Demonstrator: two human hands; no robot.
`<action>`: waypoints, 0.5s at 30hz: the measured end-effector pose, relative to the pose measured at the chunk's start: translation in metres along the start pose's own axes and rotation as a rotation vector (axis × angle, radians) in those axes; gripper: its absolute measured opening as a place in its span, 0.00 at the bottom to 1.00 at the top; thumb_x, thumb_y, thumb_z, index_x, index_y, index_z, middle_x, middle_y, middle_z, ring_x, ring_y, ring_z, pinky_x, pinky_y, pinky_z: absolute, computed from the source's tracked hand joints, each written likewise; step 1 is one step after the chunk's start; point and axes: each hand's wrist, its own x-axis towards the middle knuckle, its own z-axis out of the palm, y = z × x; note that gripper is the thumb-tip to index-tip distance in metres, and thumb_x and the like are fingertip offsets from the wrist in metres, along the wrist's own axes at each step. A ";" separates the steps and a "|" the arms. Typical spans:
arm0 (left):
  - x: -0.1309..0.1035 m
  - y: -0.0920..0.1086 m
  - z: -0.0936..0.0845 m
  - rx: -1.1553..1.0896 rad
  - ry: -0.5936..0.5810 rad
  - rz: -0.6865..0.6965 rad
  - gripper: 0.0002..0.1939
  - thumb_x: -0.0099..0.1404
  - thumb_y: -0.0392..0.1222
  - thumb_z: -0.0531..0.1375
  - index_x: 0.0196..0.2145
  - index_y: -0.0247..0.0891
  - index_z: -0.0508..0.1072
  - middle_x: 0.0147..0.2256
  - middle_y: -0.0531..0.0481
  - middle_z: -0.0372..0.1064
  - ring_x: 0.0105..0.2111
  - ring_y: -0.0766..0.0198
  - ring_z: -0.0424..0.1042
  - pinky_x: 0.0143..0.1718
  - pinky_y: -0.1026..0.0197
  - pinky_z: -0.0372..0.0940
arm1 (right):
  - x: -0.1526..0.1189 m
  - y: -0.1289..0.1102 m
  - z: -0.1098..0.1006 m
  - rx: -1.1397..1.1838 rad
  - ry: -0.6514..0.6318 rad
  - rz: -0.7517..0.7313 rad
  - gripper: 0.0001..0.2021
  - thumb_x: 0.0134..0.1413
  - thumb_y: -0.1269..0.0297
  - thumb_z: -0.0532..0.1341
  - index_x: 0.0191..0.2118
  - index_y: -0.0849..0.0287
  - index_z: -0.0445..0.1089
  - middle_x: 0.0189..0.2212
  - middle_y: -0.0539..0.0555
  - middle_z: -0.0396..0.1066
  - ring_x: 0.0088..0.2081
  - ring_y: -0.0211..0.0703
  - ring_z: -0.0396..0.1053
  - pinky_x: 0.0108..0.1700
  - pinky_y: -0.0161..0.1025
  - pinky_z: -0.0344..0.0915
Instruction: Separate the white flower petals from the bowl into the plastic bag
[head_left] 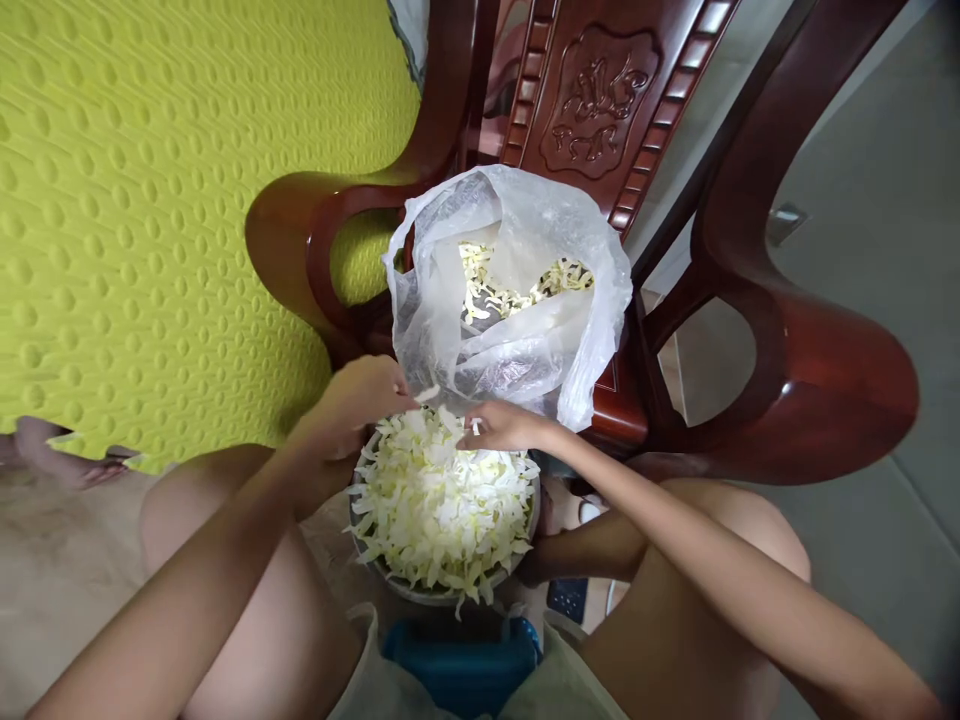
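A round metal bowl [442, 598] between my knees is heaped with pale yellow-white petals [442, 500], some hanging over its rim. Above the bowl's far left side, my left hand [367, 392] is closed, with one slim white petal [427, 395] at its fingertips. My right hand [508, 426] reaches over the heap from the other side, its fingers pinched on a small white piece that looks like a petal. Just beyond both hands stands a white plastic bag [525, 360] with its mouth wide, holding smaller loose whitish flower pieces [517, 295].
The bag rests on a dark red carved wooden chair [600, 110] with curved armrests [832, 370]. A bumpy yellow-green mat or panel [150, 200] fills the left. Below the bowl is a blue seat or stool [465, 665]. A dark device with buttons [568, 600] lies on the floor.
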 end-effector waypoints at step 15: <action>-0.006 0.019 0.022 0.300 -0.050 0.052 0.13 0.58 0.49 0.59 0.24 0.36 0.75 0.30 0.35 0.74 0.37 0.40 0.75 0.37 0.51 0.64 | -0.087 0.073 0.111 0.322 0.204 0.465 0.13 0.67 0.59 0.54 0.45 0.63 0.70 0.39 0.55 0.72 0.36 0.40 0.72 0.39 0.41 0.71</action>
